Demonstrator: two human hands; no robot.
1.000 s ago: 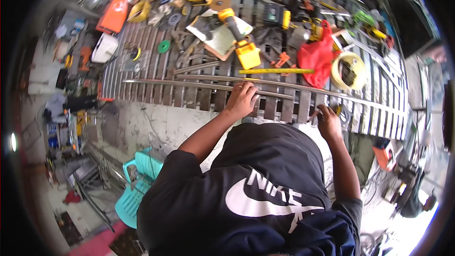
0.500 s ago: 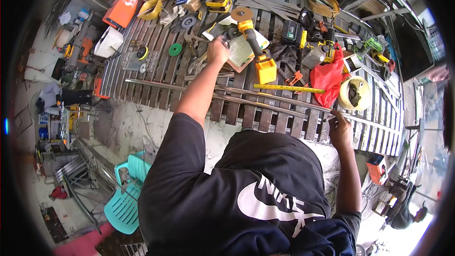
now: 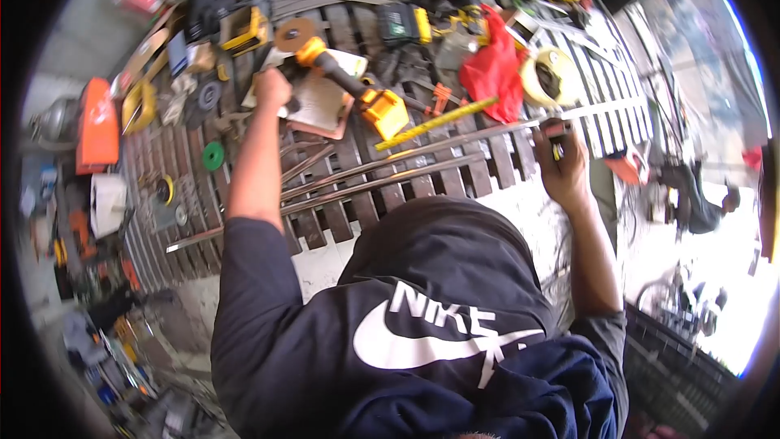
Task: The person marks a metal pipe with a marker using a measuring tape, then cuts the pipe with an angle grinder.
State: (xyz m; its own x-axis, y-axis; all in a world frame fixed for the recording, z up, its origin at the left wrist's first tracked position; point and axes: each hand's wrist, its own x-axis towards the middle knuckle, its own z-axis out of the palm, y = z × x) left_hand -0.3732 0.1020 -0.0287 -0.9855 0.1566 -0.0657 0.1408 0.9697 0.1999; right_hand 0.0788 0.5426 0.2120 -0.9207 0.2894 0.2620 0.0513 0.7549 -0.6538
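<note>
My left hand (image 3: 273, 88) is closed at the left edge of a paper pad (image 3: 321, 106), with a small dark thing showing beside its fingers. Right of it lies a yellow cordless angle grinder (image 3: 349, 81) with a brown disc (image 3: 295, 35). My right hand (image 3: 562, 164) has its fingers curled around a small dark item with a yellowish patch, blurred; I cannot tell what it is. Its fingertips are right at a long metal tube (image 3: 439, 145), which runs across the slatted bench. A shorter tube (image 3: 406, 180) lies alongside. Above them rests a yellow ruler-like strip (image 3: 439, 123).
A red plastic bag (image 3: 496, 69) and a cream-coloured tub (image 3: 552, 77) sit beyond my right hand. A black battery pack (image 3: 400, 24) is farther back. Leftward are a green disc (image 3: 213, 156), a yellow open box (image 3: 244, 30) and an orange case (image 3: 97, 126).
The view has turned, so the bench appears tilted and shifted left. My left hand keeps its place beside the pad. My right hand remains near the tube, with its fingers more curled.
</note>
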